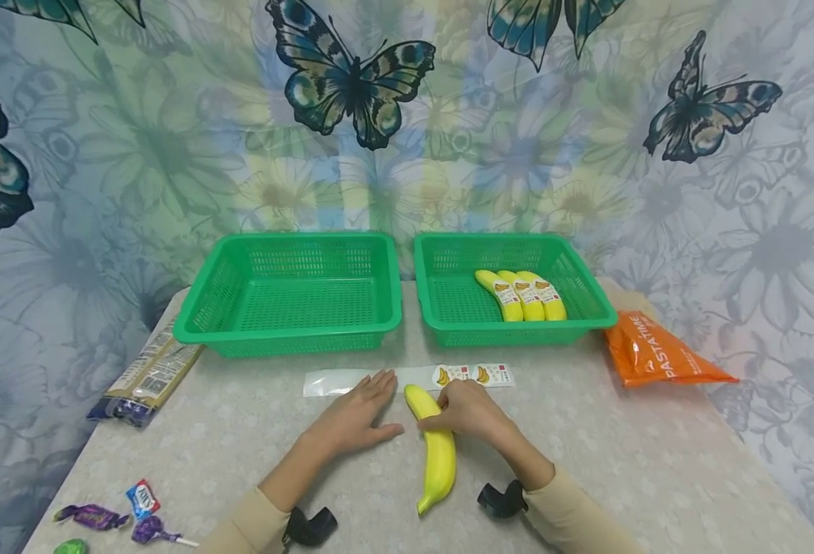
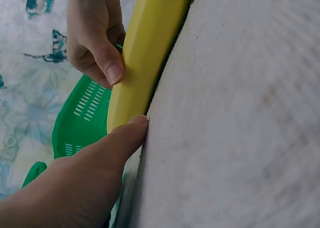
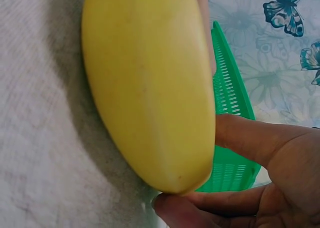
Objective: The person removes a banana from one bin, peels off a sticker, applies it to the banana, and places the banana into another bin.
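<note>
While hands (image 1: 414, 415) flank the banana (image 1: 436, 450), bare table (image 1: 622, 462) surrounds.

Banana (image 1: 438, 446) smooth, matt (probably plastic); tablecloth (image 1: 628, 462) textured.

Looked like a home setup: butterfly curtain (image 1: 351, 85) behind the desk (image 1: 587, 431), sweets (image 1: 102, 517) at its near-left corner.
</note>
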The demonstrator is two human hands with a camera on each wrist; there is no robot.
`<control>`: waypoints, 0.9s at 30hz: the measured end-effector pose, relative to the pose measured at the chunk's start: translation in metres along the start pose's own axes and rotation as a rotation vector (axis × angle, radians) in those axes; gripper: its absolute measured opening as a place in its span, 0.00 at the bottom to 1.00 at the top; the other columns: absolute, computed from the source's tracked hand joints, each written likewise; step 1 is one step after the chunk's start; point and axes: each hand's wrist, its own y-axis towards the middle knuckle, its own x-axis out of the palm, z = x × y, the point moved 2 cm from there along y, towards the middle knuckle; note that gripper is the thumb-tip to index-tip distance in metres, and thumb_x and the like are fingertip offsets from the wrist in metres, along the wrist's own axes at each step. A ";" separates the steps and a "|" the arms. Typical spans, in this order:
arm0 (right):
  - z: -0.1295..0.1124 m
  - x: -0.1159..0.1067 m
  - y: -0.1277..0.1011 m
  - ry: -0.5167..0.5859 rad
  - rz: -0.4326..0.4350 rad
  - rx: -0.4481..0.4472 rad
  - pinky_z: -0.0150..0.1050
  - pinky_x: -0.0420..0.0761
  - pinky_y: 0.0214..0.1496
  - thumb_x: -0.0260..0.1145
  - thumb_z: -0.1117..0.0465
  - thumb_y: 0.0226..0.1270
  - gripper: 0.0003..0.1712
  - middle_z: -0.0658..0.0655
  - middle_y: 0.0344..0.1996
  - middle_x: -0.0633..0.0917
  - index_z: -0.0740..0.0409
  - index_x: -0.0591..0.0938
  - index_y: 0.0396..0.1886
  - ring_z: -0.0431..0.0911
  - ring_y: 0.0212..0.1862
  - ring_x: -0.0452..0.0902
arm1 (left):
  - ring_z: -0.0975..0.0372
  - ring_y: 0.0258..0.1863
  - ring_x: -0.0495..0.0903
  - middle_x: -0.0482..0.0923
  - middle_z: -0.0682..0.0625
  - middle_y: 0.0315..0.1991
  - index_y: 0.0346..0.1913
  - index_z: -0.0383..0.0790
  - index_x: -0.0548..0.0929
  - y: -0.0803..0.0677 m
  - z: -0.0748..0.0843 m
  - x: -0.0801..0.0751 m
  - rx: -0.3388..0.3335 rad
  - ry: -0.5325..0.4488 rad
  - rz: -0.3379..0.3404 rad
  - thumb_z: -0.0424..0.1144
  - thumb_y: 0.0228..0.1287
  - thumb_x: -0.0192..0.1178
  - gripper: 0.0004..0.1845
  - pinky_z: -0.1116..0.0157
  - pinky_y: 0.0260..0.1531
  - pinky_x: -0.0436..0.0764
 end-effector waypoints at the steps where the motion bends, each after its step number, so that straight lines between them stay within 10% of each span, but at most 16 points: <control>1: 0.000 0.000 0.000 0.000 0.000 -0.005 0.30 0.49 0.16 0.78 0.46 0.47 0.27 0.41 0.07 0.58 0.48 0.71 0.06 0.37 0.14 0.52 | 0.50 0.75 0.59 0.60 0.39 0.74 0.72 0.30 0.62 0.000 -0.001 0.000 -0.011 -0.006 -0.009 0.62 0.66 0.55 0.44 0.53 0.74 0.60; 10: 0.004 -0.006 0.002 0.008 0.000 0.004 0.30 0.53 0.17 0.77 0.43 0.47 0.24 0.42 0.09 0.61 0.50 0.76 0.09 0.37 0.16 0.54 | 0.49 0.75 0.59 0.60 0.38 0.73 0.72 0.31 0.64 -0.001 -0.001 0.003 -0.067 -0.009 -0.036 0.64 0.66 0.52 0.45 0.53 0.73 0.61; 16: 0.009 -0.015 0.005 -0.003 0.052 0.069 0.33 0.75 0.26 0.77 0.41 0.47 0.27 0.50 0.26 0.85 0.61 0.89 0.32 0.41 0.26 0.75 | 0.49 0.74 0.60 0.61 0.39 0.73 0.72 0.31 0.64 0.002 -0.002 0.002 -0.075 0.001 -0.039 0.66 0.66 0.52 0.45 0.53 0.73 0.62; 27: 0.024 -0.032 0.035 -0.101 0.191 -0.104 0.33 0.79 0.33 0.78 0.59 0.50 0.15 0.52 0.27 0.88 0.61 0.89 0.37 0.39 0.31 0.79 | 0.49 0.75 0.59 0.61 0.39 0.73 0.72 0.32 0.64 0.002 -0.004 0.001 -0.091 -0.049 -0.051 0.65 0.65 0.54 0.45 0.53 0.74 0.60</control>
